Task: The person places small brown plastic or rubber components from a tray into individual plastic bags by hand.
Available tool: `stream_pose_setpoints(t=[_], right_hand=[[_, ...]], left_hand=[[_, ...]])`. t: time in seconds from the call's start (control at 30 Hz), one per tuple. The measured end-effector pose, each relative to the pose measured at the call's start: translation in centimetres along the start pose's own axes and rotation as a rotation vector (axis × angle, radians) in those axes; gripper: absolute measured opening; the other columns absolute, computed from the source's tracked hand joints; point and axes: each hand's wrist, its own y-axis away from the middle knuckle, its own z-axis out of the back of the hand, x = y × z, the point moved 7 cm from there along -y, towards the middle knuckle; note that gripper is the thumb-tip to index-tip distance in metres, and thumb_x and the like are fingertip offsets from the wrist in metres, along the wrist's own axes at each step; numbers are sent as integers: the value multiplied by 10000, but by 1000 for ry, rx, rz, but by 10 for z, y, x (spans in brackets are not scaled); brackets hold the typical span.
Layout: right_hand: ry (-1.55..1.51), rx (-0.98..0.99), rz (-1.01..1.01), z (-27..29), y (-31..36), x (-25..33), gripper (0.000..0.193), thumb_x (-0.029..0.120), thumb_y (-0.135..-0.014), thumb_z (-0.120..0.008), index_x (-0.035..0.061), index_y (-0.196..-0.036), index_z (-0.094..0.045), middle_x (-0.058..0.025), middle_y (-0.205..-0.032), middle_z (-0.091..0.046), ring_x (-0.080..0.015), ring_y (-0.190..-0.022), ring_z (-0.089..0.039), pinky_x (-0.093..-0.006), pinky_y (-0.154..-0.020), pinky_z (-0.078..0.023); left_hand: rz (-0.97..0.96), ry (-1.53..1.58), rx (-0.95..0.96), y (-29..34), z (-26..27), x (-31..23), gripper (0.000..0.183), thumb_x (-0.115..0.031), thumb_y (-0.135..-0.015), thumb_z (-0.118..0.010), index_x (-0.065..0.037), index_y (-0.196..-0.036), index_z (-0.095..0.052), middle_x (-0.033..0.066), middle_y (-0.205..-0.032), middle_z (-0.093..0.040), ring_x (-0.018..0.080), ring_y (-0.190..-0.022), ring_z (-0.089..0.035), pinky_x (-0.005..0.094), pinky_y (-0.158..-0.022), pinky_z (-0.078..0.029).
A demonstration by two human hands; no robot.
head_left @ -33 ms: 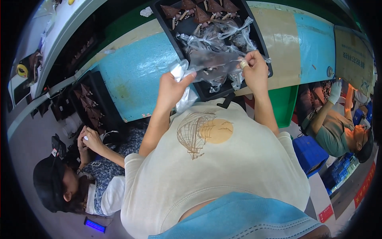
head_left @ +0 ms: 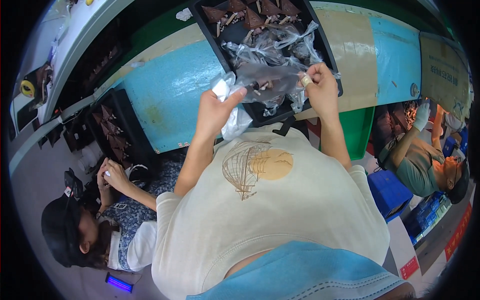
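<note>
My left hand (head_left: 216, 111) is closed round a bunch of whitish clear plastic bags (head_left: 237, 123), the thumb pressed on top. From it a clear plastic bag (head_left: 272, 79) stretches across to my right hand (head_left: 322, 91), whose fingertips pinch its other end. A tan wrap shows on one right-hand finger. Both hands are above the near part of a black tray (head_left: 231, 34). In the tray lie several clear bags with dark contents (head_left: 267, 49), bunched together. Several brown pyramid-shaped pieces (head_left: 253, 19) with small pale sticks stand unbagged at its far end.
The tray rests on a blue and tan table (head_left: 167, 87). At left, a co-worker (head_left: 130, 185) sits by another black tray (head_left: 135, 127) of brown pieces. A green bin (head_left: 357, 132) and blue crate (head_left: 387, 192) stand at right, near another co-worker (head_left: 420, 165). A cardboard box (head_left: 442, 70) is beyond.
The stretched bag and the bunch in my left hand have shifted slightly in shape. Both hands keep nearly the same place and grip.
</note>
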Motion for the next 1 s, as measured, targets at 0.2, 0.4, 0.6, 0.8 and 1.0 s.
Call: stream_pose_setpoints(t=[0.2, 0.4, 0.6, 0.8, 1.0], right_hand=[[-135, 160, 212, 2, 17, 50, 150, -61, -758, -569, 16, -861, -491, -57, -731, -550, -89, -618, -500, -216, -572, -416], [149, 139, 510, 5, 42, 95, 214, -86, -745, -536, 18, -930, -517, -78, -771, -543, -156, -635, -518, -264, -601, -432], [186, 372, 839, -18, 59, 126, 345, -152, -593, -480, -3, -899, -534, -128, -832, -549, -294, -774, -562, -332, -643, -453], [68, 507, 858, -33, 52, 123, 255, -133, -680, -489, -11, -898, -538, -107, -871, -568, -225, -809, -566, -307, -788, -437], [-362, 798, 170, -51, 30, 55, 150, 48, -827, -587, 14, -962, -532, -5, -870, -544, -62, -809, -522, -210, -726, -431]], left_hand=[[-221, 643, -20, 7, 8, -20, 237, -101, -767, -689, -6, -973, -625, 8, -850, -622, 56, -731, -534, 206, -660, -424], [-343, 746, 25, 8, 18, -33, 319, -54, -754, -682, 7, -1048, -574, -1, -842, -607, 58, -752, -541, 199, -670, -427], [-605, 426, 118, 9, -6, -72, 244, -56, -735, -689, -38, -970, -627, 3, -838, -624, 72, -770, -550, 229, -663, -447], [-369, 395, 446, 0, -42, -47, 119, -103, -768, -676, -25, -843, -627, -10, -754, -613, 59, -702, -541, 220, -620, -436], [-274, 546, 602, 7, -42, -41, 126, -107, -802, -644, -23, -892, -614, 0, -789, -609, 58, -710, -541, 216, -617, -441]])
